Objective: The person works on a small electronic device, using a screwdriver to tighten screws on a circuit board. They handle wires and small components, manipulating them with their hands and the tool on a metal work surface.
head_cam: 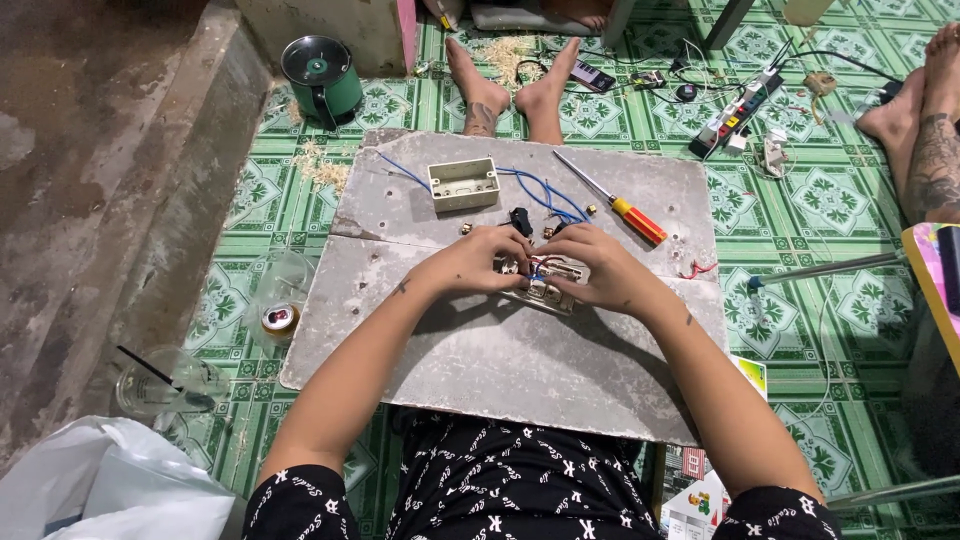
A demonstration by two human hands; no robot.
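Grey board (480, 350) on green tiled floor (840, 330), junction box (463, 184), screwdriver (612, 199)

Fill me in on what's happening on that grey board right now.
A person sitting on the green tiled floor has both hands on a small switch plate with red and blue wires, on a grey board. The left hand and right hand pinch it from either side. Beyond them lie an open wall box with blue wires and a red-and-yellow-handled screwdriver, untouched. A second person's feet rest past the board.
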